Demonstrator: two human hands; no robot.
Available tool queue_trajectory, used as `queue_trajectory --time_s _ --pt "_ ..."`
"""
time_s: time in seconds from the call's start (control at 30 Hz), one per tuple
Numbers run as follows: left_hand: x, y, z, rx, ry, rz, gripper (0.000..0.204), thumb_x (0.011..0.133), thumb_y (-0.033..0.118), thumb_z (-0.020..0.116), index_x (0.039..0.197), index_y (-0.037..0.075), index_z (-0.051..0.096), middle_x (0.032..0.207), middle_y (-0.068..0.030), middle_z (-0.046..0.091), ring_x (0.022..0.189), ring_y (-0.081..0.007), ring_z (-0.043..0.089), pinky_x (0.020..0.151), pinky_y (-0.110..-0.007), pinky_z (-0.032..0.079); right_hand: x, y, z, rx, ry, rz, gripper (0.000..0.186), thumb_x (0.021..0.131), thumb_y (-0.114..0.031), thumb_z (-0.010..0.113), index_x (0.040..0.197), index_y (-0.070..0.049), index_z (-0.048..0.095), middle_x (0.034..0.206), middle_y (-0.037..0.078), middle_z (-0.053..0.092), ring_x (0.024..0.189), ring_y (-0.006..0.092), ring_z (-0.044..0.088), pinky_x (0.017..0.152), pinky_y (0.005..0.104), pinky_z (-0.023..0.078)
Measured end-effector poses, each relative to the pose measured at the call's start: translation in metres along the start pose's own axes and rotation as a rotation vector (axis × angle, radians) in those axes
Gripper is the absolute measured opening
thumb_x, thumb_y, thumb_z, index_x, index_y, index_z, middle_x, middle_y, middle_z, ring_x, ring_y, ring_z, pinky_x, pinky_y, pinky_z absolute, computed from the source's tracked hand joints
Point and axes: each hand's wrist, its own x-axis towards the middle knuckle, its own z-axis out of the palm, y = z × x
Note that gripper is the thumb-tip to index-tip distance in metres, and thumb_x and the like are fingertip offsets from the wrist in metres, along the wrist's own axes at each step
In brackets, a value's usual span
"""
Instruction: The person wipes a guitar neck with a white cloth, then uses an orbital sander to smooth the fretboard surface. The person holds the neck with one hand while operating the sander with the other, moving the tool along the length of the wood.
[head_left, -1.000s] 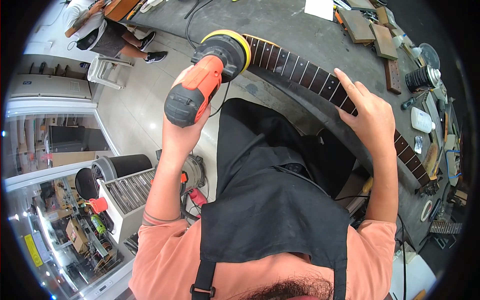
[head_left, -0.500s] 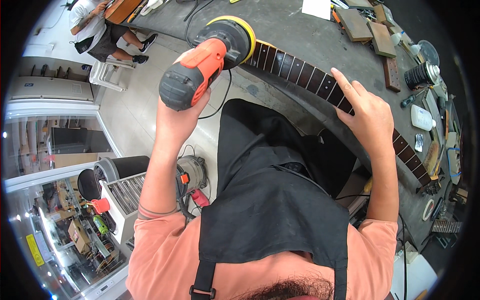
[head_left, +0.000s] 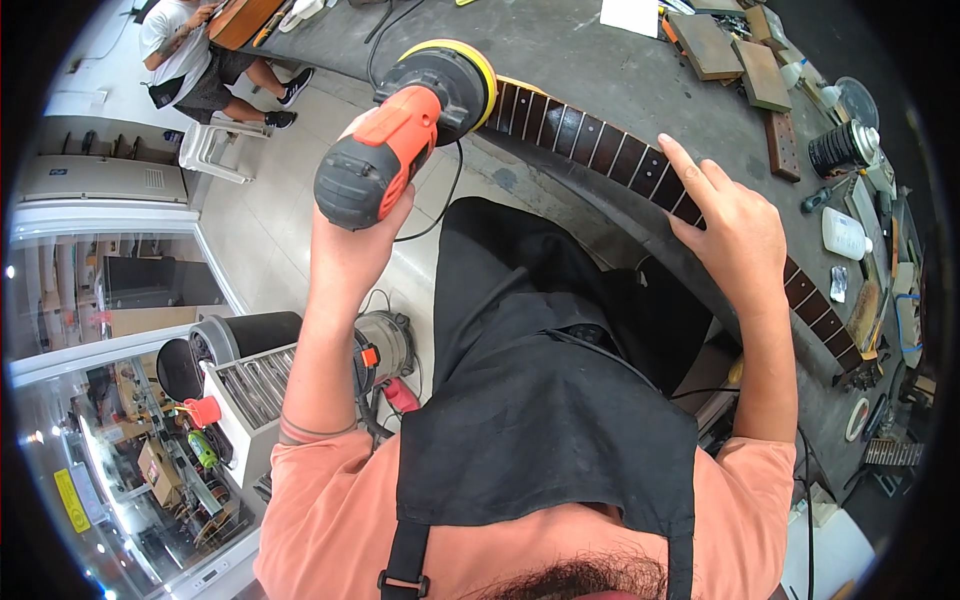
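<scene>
My left hand [head_left: 365,240] is closed round the handle of an orange and black power polisher [head_left: 385,150]; the tool hides most of its fingers. The tool's round yellow-edged pad [head_left: 488,85] stands on edge at the left end of a dark guitar neck [head_left: 590,145]. Whether the pad touches the neck, I cannot tell. Metal frets and small dot inlays run along the fingerboard. My right hand [head_left: 735,225] lies across the neck with fingers stretched out, steadying or resting on it. The neck's headstock end lies at the far right of the bench.
On the grey bench [head_left: 560,50] lie wooden blocks [head_left: 708,45], a black can [head_left: 843,150] and a white bottle [head_left: 845,235]. A cord [head_left: 455,190] hangs from the tool. A person [head_left: 190,50] sits at the far left with a guitar. A vacuum cleaner [head_left: 388,345] stands on the floor.
The polisher and my left hand have shifted slightly left and down toward me, showing a little more of the neck's left end. My right hand stays in place.
</scene>
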Motion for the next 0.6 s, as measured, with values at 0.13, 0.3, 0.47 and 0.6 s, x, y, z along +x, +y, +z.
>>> queue_trajectory --time_s 0.13,0.3,0.47,0.6 --pt "-0.007 0.011 0.0 -0.026 -0.074 0.015 0.075 0.091 -0.009 0.08 0.162 0.001 0.059 0.162 -0.0153 0.065 0.152 -0.0297 0.063 0.129 -0.041 0.046 0.0 0.0 0.0 0.005 0.003 0.004 0.107 0.076 -0.017 0.096 0.173 -0.032 0.053 0.1 0.004 0.068 0.082 0.0254 0.075 0.073 0.0418 0.063" --pt "-0.009 0.011 0.002 -0.035 -0.074 -0.034 0.073 0.092 -0.009 0.081 0.161 0.001 0.06 0.162 -0.0153 0.065 0.152 -0.0292 0.063 0.129 -0.041 0.046 0.001 0.0 0.001 0.014 -0.004 0.012 0.107 0.076 -0.017 0.096 0.173 -0.033 0.053 0.1 0.004 0.067 0.081 0.0264 0.074 0.073 0.0428 0.062" --pt "-0.014 0.011 0.006 -0.026 -0.047 0.217 0.07 0.093 -0.009 0.081 0.16 0.001 0.062 0.165 -0.0159 0.064 0.153 -0.029 0.063 0.129 -0.04 0.046 -0.001 -0.001 0.0 0.025 -0.006 0.027 0.109 0.075 -0.016 0.097 0.173 -0.035 0.053 0.1 0.004 0.066 0.081 0.028 0.071 0.073 0.0446 0.059" --pt "-0.006 0.009 0.005 0.007 -0.012 0.246 0.074 0.093 -0.008 0.083 0.162 0.001 0.058 0.166 -0.0164 0.063 0.153 -0.0299 0.062 0.129 -0.04 0.045 -0.001 -0.001 0.001 -0.014 0.01 -0.005 0.107 0.076 -0.019 0.097 0.173 -0.032 0.053 0.1 0.004 0.068 0.081 0.0254 0.074 0.072 0.0418 0.062"
